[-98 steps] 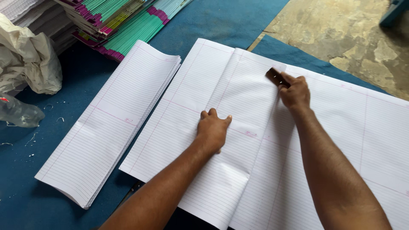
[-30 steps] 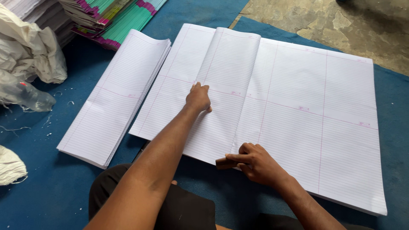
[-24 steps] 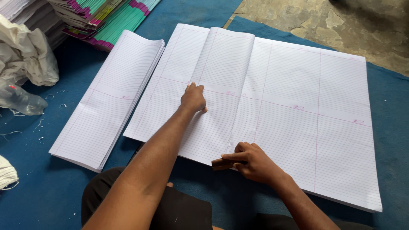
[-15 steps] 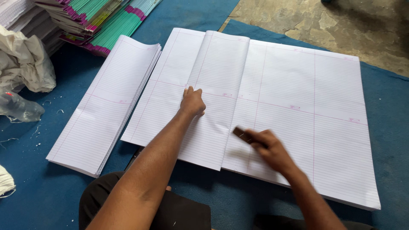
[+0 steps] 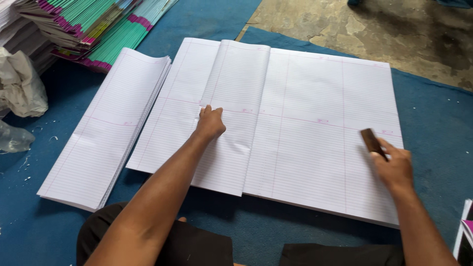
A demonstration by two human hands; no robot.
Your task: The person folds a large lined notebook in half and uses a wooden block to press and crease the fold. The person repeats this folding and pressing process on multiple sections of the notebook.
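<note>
Fingers [image 5: 382, 150] grip dark block [image 5: 370, 141] above ruled sheets [image 5: 315, 148].

Large ruled white sheet [image 5: 315, 143] flat on blue mat (left part folded over), small dark block [image 5: 370, 141] atop.

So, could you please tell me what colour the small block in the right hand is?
Dark brown block, head view.

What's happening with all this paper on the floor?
A person sits on a blue mat over a big stack of ruled sheets. The left hand presses down on a folded-over sheet near the fold. The right hand holds a small dark block against the paper near the right edge. A pile of folded sheets lies to the left, with green-covered booklets stacked beyond.
</note>
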